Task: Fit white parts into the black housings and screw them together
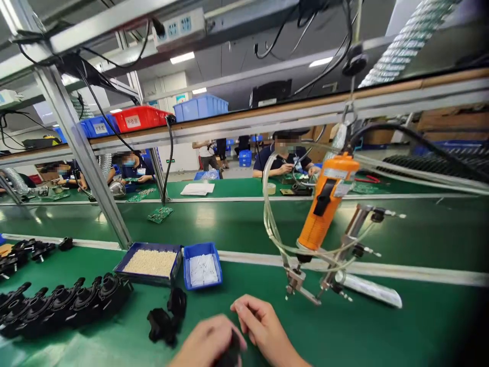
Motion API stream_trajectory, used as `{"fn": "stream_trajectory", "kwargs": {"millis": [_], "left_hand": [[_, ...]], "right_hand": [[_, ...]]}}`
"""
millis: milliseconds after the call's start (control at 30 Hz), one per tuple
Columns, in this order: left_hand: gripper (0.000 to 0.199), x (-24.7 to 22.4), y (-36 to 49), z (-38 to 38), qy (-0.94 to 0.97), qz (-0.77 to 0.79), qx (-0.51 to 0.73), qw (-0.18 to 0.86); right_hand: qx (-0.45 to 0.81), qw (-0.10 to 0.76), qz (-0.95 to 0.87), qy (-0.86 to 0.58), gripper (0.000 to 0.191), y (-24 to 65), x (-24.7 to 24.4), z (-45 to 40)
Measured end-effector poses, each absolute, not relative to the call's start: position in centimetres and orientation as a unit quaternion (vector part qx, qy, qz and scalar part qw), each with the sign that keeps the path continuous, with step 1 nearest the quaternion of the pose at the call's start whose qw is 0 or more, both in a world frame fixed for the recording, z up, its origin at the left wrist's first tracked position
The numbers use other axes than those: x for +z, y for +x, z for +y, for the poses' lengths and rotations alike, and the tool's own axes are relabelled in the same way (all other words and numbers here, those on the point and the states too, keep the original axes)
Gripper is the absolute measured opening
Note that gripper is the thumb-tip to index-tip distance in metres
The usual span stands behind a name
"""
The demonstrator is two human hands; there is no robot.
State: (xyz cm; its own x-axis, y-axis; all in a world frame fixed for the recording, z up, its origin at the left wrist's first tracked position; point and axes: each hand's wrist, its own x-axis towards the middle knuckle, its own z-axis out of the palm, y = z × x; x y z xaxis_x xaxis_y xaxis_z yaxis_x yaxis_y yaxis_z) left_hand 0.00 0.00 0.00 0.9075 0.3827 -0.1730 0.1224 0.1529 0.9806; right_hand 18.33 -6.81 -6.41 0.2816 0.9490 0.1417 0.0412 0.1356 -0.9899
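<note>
My left hand (209, 340), slightly blurred, is closed around a black plastic part (229, 351) at the bottom of the view; my fingers and the frame edge hide much of it. Just to its right is my right hand (262, 326), with thumb and fingers curled together. Whatever those fingertips hold, if anything, is too small or hidden to make out. Left of my hands, loose black plastic parts (162, 325) lie on the green mat (126, 346). Beyond them stand a tray of small cream-coloured pieces (151, 262) and a blue bin (202, 286) with thin white pieces.
An orange electric screwdriver (324, 204) hangs at the right above a metal fixture (311, 293) with clear tubes. Behind it lies a silvery tube (369, 289). Rows of black housings (69, 306) fill the left. A green circuit board (160, 214) rests on the belt; co-workers sit beyond.
</note>
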Motion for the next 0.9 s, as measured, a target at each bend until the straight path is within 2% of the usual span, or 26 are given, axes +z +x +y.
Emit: {"fn": "stream_trajectory", "kwargs": {"millis": [67, 167, 300, 367, 400, 500, 567, 667, 733, 800, 900], "left_hand": [[0.063, -0.2, 0.5, 0.4, 0.552, 0.224, 0.094, 0.797], [0.062, -0.1, 0.9, 0.9, 0.431, 0.238, 0.105, 0.864], [0.06, -0.1, 0.9, 1.1, 0.449, 0.24, 0.108, 0.854], [0.058, -0.9, 0.9, 1.3, 0.568, 0.24, 0.15, 0.773], [0.055, -1.6, 0.9, 1.5, 0.662, 0.225, 0.178, 0.693], [0.044, -4.0, 0.9, 2.3, 0.902, 0.116, 0.21, 0.359], [0.048, -5.2, 0.9, 2.7, 0.955, 0.041, 0.196, 0.219], [0.058, -4.3, 0.6, 3.3, 0.957, 0.002, 0.212, 0.198], [0.041, -1.8, -0.1, 4.3, 0.946, 0.046, 0.234, 0.218], [0.014, 1.3, -1.2, 6.6, 0.939, 0.155, 0.232, 0.198], [0.024, 4.4, -3.3, 12.2, 0.906, 0.37, 0.178, 0.106]], "right_hand": [[0.387, 0.603, -0.463, -0.522, 0.064, 18.3, -5.9, -6.9], [0.399, 0.606, -0.457, -0.514, 0.06, 18.3, -5.8, -6.9], [0.405, 0.602, -0.451, -0.52, 0.062, 18.4, -6.0, -6.9], [0.404, 0.597, -0.45, -0.527, 0.063, 18.7, -6.1, -6.8], [0.396, 0.595, -0.451, -0.535, 0.063, 18.9, -6.2, -6.7], [0.341, 0.598, -0.457, -0.564, 0.057, 19.8, -6.7, -6.3], [0.299, 0.605, -0.466, -0.573, 0.05, 20.3, -7.2, -5.9], [0.242, 0.593, -0.508, -0.576, 0.038, 20.7, -7.5, -5.7], [0.172, 0.559, -0.569, -0.578, 0.03, 20.7, -7.2, -5.7], [0.077, 0.51, -0.645, -0.564, 0.022, 20.5, -6.4, -5.5], [-0.033, 0.424, -0.72, -0.549, 0.019, 20.0, -4.6, -4.2]]}}
